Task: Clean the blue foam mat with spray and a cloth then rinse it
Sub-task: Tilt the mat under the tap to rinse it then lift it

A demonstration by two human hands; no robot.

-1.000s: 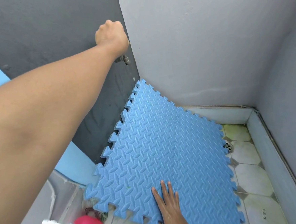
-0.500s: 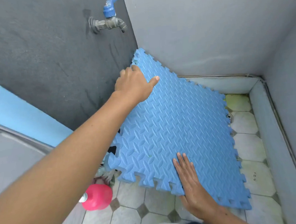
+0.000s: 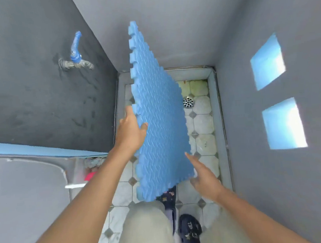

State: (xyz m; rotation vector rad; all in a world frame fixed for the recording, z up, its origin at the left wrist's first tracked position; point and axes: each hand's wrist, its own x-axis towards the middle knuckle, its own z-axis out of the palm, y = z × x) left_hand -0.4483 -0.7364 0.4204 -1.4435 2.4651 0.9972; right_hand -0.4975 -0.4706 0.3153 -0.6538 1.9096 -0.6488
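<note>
Blue foam mat (image 3: 159,117), held upright on edge above the tiled floor (image 3: 203,126), is pinched at its notched side by the left hand (image 3: 131,132) while the open right hand (image 3: 203,175) steadies the lower corner; it is best kept clear of the wall and drained toward the drain (image 3: 188,102).

Foam mat (image 3: 159,121) matt, embossed; floor tiles (image 3: 203,124) glossy.

Grey painted walls (image 3: 168,26) close in a narrow wash corner, the left one darker and rough. A metal tap with a blue lever handle (image 3: 76,57) juts from that dark wall. The floor of pale octagonal tiles with small grey diamond insets (image 3: 203,126) holds a round steel drain (image 3: 188,102). Two bright blue-white patches of light (image 3: 267,60) fall on the right wall.
</note>
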